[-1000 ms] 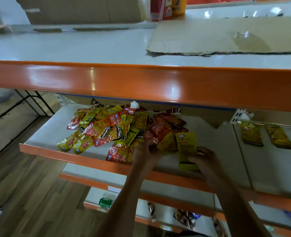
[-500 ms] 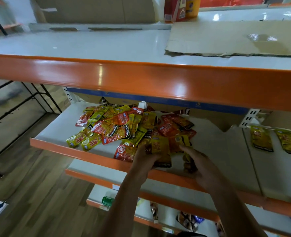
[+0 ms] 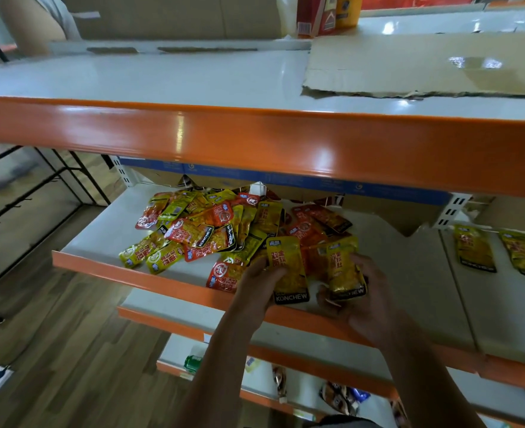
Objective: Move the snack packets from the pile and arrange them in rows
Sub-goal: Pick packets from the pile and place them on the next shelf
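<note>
Two bare forearms are extended from the near edge of the scene toward the far middle, side by side and slightly apart. The left hand [image 3: 259, 282] is held palm down with its fingers curled in a pinching grip. The right hand [image 3: 363, 291] is turned inward, its thumb and fingers likewise closed in a grip.

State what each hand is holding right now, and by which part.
The left hand grips a yellow packet by its lower left edge. The right hand holds another yellow packet by its lower end, fingers curled over the right edge.
</note>
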`<state>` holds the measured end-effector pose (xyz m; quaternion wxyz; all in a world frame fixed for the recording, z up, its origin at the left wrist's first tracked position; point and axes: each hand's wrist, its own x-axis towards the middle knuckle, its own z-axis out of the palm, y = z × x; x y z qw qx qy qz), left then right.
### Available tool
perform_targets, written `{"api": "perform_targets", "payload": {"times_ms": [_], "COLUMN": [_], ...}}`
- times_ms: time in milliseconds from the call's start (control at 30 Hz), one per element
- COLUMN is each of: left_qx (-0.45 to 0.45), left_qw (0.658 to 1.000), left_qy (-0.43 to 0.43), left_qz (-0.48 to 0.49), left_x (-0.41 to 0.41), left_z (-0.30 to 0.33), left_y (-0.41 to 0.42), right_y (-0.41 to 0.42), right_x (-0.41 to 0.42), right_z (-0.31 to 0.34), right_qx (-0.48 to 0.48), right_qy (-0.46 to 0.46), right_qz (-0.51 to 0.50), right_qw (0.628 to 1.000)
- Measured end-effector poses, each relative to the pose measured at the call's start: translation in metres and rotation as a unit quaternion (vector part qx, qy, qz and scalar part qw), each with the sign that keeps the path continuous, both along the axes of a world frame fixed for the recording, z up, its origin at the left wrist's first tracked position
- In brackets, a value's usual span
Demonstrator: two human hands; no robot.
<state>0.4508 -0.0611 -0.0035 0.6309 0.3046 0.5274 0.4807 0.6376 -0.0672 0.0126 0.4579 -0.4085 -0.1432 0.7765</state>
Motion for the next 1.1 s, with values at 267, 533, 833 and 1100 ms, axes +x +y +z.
{"api": "perform_targets", "payload": {"times_ms": [267, 533, 833, 1100], "left_qx": [0.016, 0.029, 0.024, 0.013], "left_qw": [1.0, 0.994, 0.98, 0.972], "left_qy": [0.004, 0.083, 0.131, 0.103], "left_qz": [-0.017, -0.06, -0.151, -0.212], "left_x": [-0.003, -0.003, 0.025, 0.09], "left_z": [-0.002, -0.015, -0.017, -0.008], "left_y": [0.003, 0.013, 0.019, 0.023], "right_y": [0.007, 0.003, -0.026, -0.053], "right_x": [0.008, 0.014, 0.049, 0.109], "right_z": [-0.01, -0.013, -0.015, -0.01], "right_qx": [0.024, 0.126, 0.1, 0.081], "right_qy": [-0.156, -0.389, -0.389, -0.393], "right_qz": [-0.031, -0.054, -0.136, -0.224], "right_qw": [0.987, 0.911, 0.906, 0.888]}}
